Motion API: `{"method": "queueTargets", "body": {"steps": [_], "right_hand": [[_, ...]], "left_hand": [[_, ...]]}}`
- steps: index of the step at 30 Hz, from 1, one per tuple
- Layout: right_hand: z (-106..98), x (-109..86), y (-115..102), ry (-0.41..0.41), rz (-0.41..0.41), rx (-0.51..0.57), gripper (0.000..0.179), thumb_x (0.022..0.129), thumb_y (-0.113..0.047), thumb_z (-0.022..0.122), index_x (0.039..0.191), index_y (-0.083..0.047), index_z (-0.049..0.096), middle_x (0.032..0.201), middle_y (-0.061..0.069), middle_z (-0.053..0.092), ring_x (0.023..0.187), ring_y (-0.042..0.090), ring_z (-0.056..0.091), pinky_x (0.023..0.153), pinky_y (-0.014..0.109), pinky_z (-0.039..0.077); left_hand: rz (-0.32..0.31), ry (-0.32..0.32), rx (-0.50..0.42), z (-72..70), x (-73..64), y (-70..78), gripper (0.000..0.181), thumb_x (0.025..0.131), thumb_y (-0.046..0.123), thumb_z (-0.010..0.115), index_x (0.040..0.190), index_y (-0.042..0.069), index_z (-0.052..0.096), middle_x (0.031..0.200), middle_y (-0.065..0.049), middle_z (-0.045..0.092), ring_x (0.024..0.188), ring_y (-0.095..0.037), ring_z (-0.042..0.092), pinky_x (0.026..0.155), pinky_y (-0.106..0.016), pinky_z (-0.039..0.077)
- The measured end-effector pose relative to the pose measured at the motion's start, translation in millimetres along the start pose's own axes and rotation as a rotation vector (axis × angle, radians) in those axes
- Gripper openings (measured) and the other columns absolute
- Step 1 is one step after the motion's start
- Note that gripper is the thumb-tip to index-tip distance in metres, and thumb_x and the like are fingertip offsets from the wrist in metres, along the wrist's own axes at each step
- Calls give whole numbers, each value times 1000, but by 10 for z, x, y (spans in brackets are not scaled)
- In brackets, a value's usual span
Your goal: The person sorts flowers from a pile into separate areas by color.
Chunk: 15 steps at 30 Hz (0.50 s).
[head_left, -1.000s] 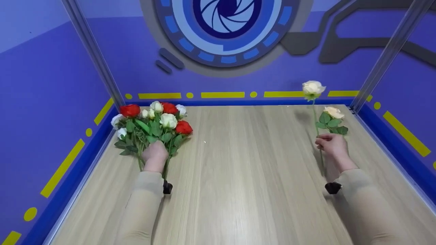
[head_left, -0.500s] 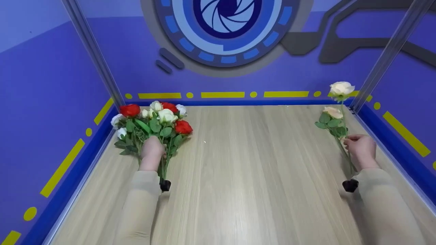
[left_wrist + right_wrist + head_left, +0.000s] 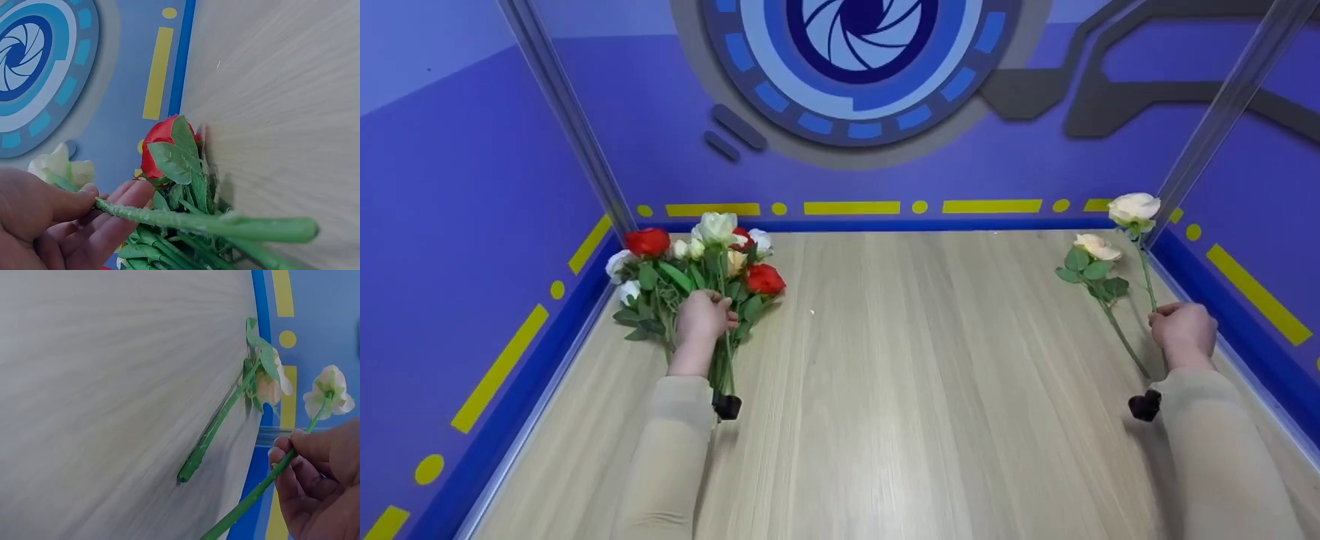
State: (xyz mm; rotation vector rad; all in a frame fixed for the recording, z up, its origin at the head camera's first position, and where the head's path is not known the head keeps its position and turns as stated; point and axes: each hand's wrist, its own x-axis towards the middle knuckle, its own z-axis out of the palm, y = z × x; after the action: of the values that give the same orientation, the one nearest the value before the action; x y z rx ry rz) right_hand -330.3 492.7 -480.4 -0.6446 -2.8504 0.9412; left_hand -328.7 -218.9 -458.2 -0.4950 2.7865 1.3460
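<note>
My left hand (image 3: pixel 703 322) pinches the green stem (image 3: pixel 208 220) of a white artificial rose (image 3: pixel 717 228) between thumb and fingers. That rose is raised over a pile of red, white and cream roses, among them a red rose (image 3: pixel 766 279) at the pile's right side. Over at the right, my right hand (image 3: pixel 1183 331) pinches the stem of a cream rose (image 3: pixel 1134 210), which stands nearly upright with its bloom in front of the back corner. A peach rose (image 3: pixel 1098 247) with green leaves lies on the table left of that hand; its cut stem end (image 3: pixel 188 471) shows in the right wrist view.
The wooden table (image 3: pixel 885 360) is enclosed by purple-blue walls with yellow marks. Metal posts (image 3: pixel 577 120) stand at the back corners. White roses (image 3: pixel 622 264) and leaves spread toward the left wall.
My right hand has carried the cream rose rightward, past the peach rose lying there. My left hand has lifted a white rose up from the pile.
</note>
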Motion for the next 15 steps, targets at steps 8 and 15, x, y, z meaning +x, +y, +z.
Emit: {"method": "queueTargets", "body": {"steps": [8, 15], "right_hand": [[2, 23, 69, 22, -2, -14, 40, 102, -15, 54, 130, 14, 59, 134, 37, 58, 120, 55, 54, 103, 62, 48], [65, 39, 109, -11, -11, -8, 42, 103, -12, 51, 134, 15, 56, 138, 40, 53, 127, 57, 50, 107, 64, 44]], "left_hand": [[36, -43, -153, 143, 5, 28, 37, 110, 20, 49, 139, -2, 56, 111, -21, 77, 97, -27, 78, 72, -28, 60], [62, -142, -353, 386, -49, 107, 35, 109, 17, 53, 136, -6, 57, 104, -21, 78, 78, -16, 78, 59, -25, 57]]}}
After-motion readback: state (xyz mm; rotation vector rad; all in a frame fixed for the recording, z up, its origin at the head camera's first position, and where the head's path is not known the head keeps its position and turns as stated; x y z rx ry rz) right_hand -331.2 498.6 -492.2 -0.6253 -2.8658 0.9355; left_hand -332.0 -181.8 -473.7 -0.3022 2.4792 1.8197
